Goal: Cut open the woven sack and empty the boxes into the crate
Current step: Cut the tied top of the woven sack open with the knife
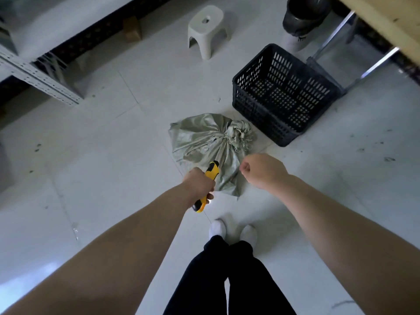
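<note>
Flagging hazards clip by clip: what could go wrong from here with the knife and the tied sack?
1. The left hand grips the yellow utility knife near the closed right hand; a slip might cut it.
2. Cutting the sack body instead of its knotted neck could slice whatever is inside.

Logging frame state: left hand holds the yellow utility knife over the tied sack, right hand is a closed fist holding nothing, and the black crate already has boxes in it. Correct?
Not quite. The head view shows the black crate empty: only its perforated floor is visible, no boxes. The rest holds: left hand grips the yellow utility knife over the tied sack, right hand is a closed fist holding nothing.
</note>
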